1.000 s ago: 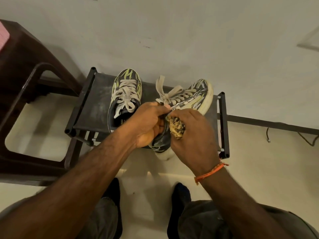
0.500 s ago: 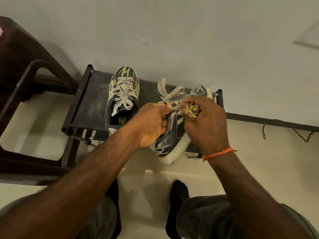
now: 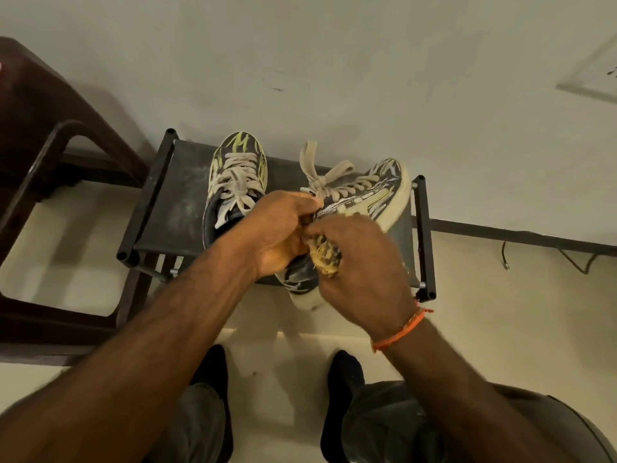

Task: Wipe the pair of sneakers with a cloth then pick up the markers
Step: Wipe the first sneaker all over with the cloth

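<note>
The head view looks down on a low dark rack set against a pale wall, with 2 sneakers on it.

The left sneaker stands flat on the rack's top, toe toward the wall, its pale laces tied and its yellow-green streaks showing on the toe. Nothing touches it except the left forearm, which crosses in front of its heel.

The right sneaker is tipped onto its side, sole facing right, toe toward the wall and heel hanging past the rack's near edge. Its laces fan up toward the wall.

The left hand is curled shut around the right sneaker's collar, holding it near the tongue.

The right hand is closed on a bunched yellowish cloth, which is pressed against the sneaker's dark side panel just beside the left hand. An orange thread band circles the right wrist.

A dark brown plastic chair stands to the rack's left, near it but apart. A dark cable trails along the floor at the right, by the wall's dark skirting.

Below, the person's 2 dark-socked feet rest on the pale floor, with grey trouser legs at the bottom edge.

No markers can be made out anywhere in view.
</note>
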